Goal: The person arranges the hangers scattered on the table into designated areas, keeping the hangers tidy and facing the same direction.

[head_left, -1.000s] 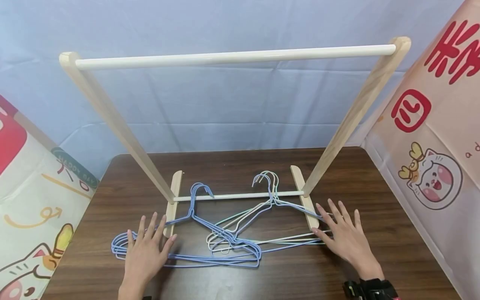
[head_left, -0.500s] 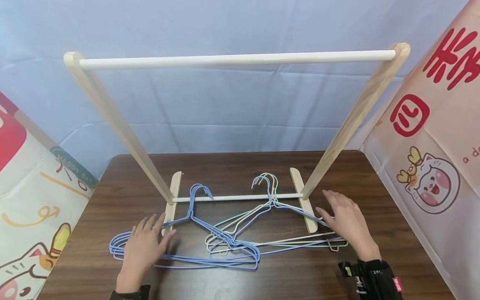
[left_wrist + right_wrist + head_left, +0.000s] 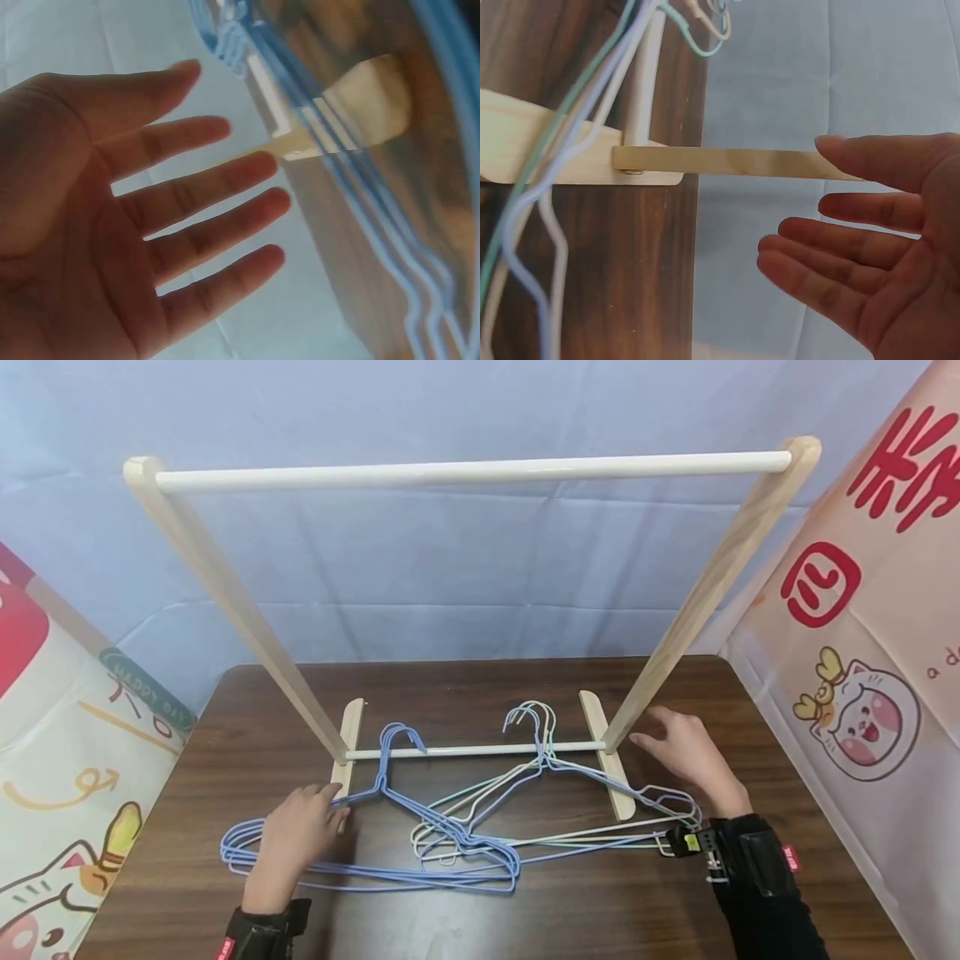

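Both hands have lifted off the table since a second ago, when they lay flat and spread on the hangers. The left hand (image 3: 294, 837) now hovers by the near end of the rack's left foot (image 3: 347, 747), over the blue hangers (image 3: 375, 860); the left wrist view shows its palm open, fingers (image 3: 225, 174) straight and a little spread, holding nothing. The right hand (image 3: 686, 753) has travelled away from the person and now sits just right of the rack's right upright (image 3: 705, 593), low down near where it meets the right foot (image 3: 606, 764). Its fingers (image 3: 832, 255) are extended and loosely together, palm facing the upright, and I cannot tell whether a fingertip touches the wood.

Relative to the wooden rack (image 3: 472, 472), the hangers lie on the brown table (image 3: 787, 760) across its base: the blue hangers cross the left foot, their hooks over the lower white rail (image 3: 472, 749). The pale hangers (image 3: 555, 839), white, mint and lilac, cross the right foot with their hooks also over that rail. Nothing hangs on the top bar.
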Tool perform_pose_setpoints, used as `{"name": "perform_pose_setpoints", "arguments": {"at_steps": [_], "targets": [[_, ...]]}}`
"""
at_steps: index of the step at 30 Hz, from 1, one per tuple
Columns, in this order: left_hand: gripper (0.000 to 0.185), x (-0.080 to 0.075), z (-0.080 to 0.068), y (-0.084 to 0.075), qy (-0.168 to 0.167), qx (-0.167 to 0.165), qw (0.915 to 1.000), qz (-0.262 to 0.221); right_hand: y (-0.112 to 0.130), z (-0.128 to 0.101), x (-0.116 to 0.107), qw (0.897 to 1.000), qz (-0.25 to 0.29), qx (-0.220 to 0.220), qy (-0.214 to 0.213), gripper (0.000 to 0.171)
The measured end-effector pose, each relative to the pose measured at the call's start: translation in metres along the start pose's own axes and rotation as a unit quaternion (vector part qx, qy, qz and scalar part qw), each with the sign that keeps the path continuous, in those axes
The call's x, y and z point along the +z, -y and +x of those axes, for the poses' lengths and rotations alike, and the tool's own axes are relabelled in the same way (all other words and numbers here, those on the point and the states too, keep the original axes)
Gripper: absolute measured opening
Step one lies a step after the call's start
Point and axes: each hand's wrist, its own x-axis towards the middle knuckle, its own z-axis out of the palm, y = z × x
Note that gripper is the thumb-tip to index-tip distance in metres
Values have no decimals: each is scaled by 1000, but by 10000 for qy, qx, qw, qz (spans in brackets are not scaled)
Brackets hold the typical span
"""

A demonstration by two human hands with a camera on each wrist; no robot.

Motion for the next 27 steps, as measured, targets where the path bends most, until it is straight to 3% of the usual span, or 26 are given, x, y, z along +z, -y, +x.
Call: {"name": "perform_pose_setpoints", "arguments": {"at_steps": [9,17,27], "targets": [[26,-20,23,-10,420,167,9989,-113,7,14,-8,9987,492,-79,-68,29],[4,-17,40,-16,734,123,9971,-184,9,19,-7,9979,538,191,-302,21],[21,-9,55,-24,1028,62,9947,-78,11,23,-4,9981,470,270,-283,22]]}}
